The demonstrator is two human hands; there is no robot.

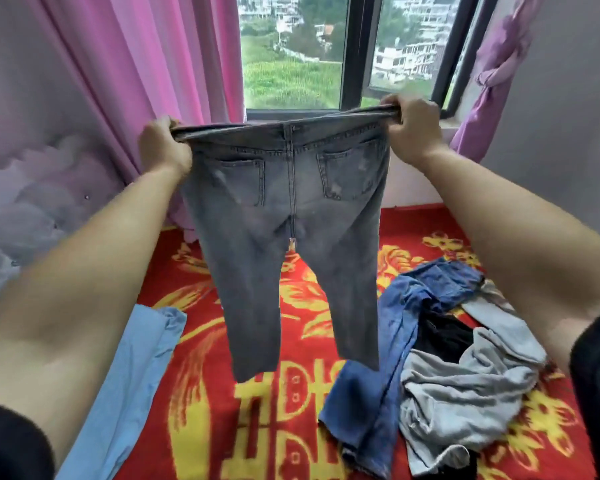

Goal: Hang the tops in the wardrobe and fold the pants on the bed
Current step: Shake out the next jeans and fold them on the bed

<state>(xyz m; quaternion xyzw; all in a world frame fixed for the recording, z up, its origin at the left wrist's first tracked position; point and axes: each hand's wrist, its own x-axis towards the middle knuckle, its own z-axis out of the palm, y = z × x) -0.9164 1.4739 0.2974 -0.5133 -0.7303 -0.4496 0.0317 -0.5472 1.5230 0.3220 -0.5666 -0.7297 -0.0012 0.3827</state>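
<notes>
A pair of grey jeans hangs in the air above the bed, back pockets facing the camera, both legs dangling free with their hems clear of the red and gold blanket. The left hand is closed tight on the left end of the waistband, and the right hand is closed on the right end, slightly higher, so the band is stretched flat between the two fists and the rest of the garment falls below them.

Under the hanging legs the middle of the bed is bare blanket. Toward the bed's left edge lies a light blue garment, spread long. Toward the right edge sits a heap: blue jeans, a grey top and a black garment, touching and overlapping one another. The blue jeans reach nearest the hanging right leg.

Beyond the far edge of the bed stand a pink curtain and a window.
</notes>
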